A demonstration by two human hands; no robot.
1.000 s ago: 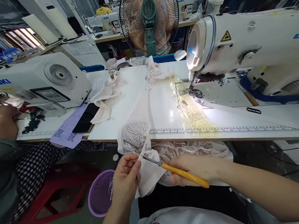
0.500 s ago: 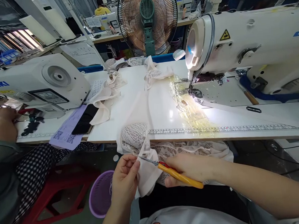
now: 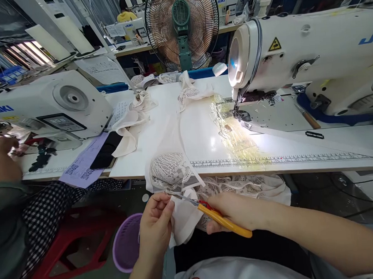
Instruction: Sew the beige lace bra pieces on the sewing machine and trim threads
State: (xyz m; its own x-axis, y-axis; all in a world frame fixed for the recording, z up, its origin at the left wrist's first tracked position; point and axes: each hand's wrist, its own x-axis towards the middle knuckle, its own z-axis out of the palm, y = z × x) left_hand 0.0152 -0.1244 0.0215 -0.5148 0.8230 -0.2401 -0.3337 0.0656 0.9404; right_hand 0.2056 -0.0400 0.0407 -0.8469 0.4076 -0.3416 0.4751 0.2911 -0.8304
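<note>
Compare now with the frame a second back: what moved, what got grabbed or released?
The narrow strap that ran taut from the left hand up to the lace cup now lies loose across the cup. The orange snips in the right hand have shifted slightly toward the left hand. Nothing newly gripped or dropped: left still pinches the cream fabric, right still holds the snips. Sewing machine unchanged.

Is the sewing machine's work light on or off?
On: the sewing machine throws a bright glare on the white table under its needle.
</note>
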